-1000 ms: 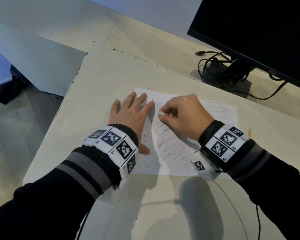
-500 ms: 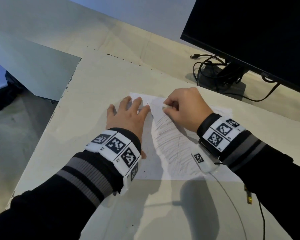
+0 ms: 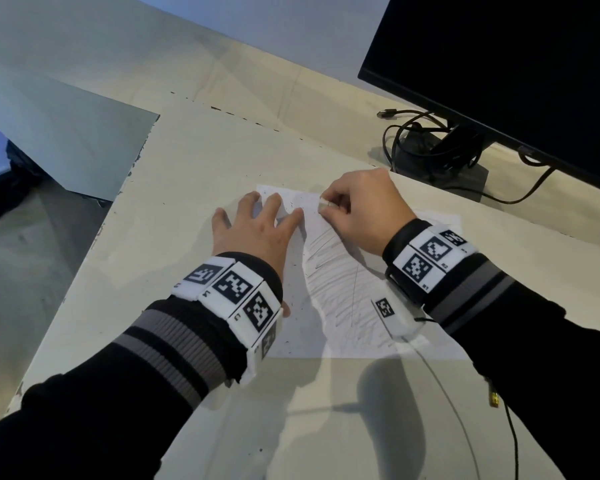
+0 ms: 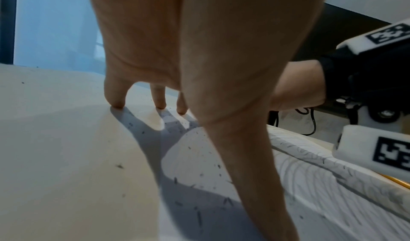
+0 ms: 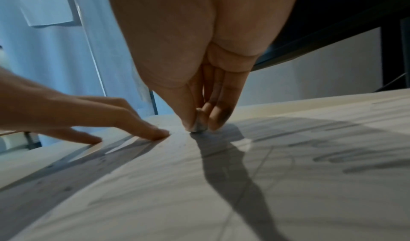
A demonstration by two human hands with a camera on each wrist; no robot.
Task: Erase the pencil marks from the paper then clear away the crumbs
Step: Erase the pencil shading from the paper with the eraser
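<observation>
Head view catches the erasing step midway — the right hand (image 3: 355,209) pinches the eraser (image 3: 323,203) against the paper (image 3: 329,306) near its far edge, the flat left hand (image 3: 253,230) pins it to the tabletop (image 3: 187,161), and pencil marks (image 3: 340,289) nearer the person remain — next, strokes there, then crumbs (image 4: 199,165).

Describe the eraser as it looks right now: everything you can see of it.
The eraser is a small whitish block, greyed at its working end in the right wrist view. The right hand pinches it between thumb and fingers, so only its tip shows. That tip presses on the paper near the sheet's far edge, just beyond the left hand's fingertips. Its full shape is hidden.
</observation>
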